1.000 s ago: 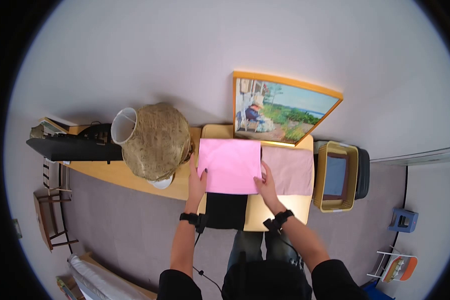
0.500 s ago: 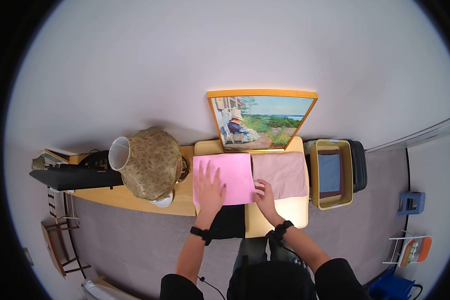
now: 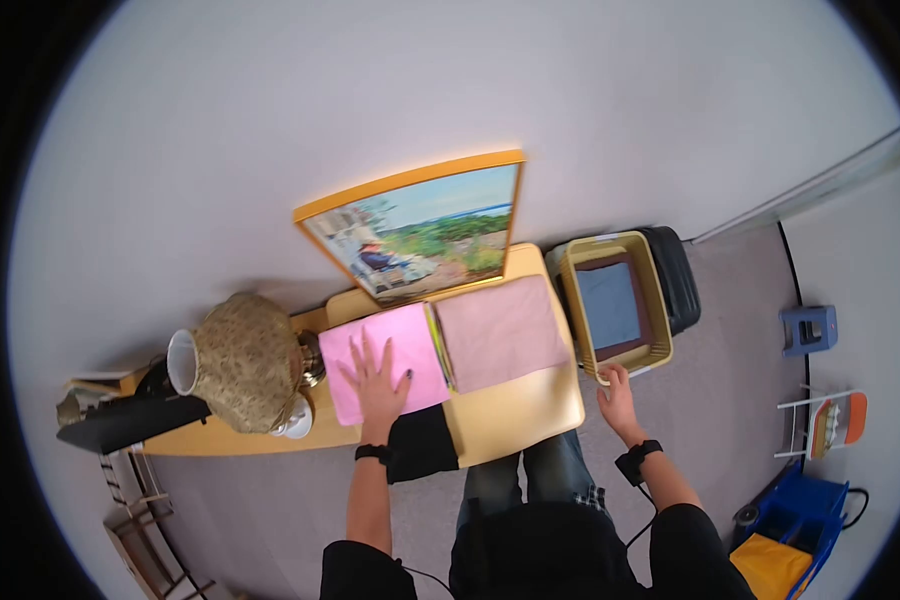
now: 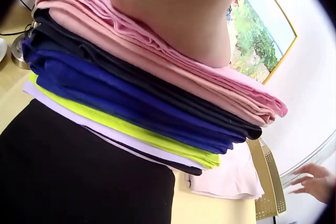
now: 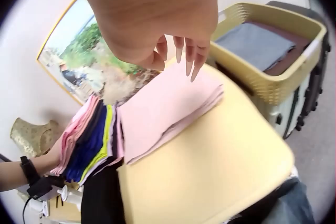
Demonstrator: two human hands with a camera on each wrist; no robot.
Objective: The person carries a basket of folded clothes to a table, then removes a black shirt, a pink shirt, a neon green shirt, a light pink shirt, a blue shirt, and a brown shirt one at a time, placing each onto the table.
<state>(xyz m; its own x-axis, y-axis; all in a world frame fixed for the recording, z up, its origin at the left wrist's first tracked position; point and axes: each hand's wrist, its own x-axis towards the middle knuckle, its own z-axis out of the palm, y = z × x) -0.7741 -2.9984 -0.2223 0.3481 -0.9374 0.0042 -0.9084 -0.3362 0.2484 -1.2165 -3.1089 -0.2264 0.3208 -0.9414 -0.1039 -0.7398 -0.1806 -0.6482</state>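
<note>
My left hand point(image 3: 375, 385) rests flat with spread fingers on a bright pink folded cloth point(image 3: 425, 335). That cloth tops a stack of folded fabrics in salmon, black, blue point(image 4: 126, 100), lime point(image 4: 131, 129) and lavender, seen side-on in the left wrist view. Beneath the stack a black cloth point(image 3: 420, 445) reaches toward the table's front edge. Just right of the stack lies a dusty pink folded cloth point(image 3: 500, 335). My right hand point(image 3: 620, 402), loosely bent and holding nothing, is near the front rim of a yellow basket point(image 3: 662, 355).
Inside the basket lie a blue-grey folded cloth point(image 3: 610, 305) and a maroon one. A framed painting point(image 3: 420, 235) leans against the wall behind the table point(image 3: 520, 415). To the left stands a lamp with a patterned shade point(image 3: 245, 365); a dark case point(image 3: 675, 280) is behind the basket.
My left hand moved from the pink cloth's left edge onto its top. My right hand left the cloth's right edge and moved right toward the basket. The view turned rightward.
</note>
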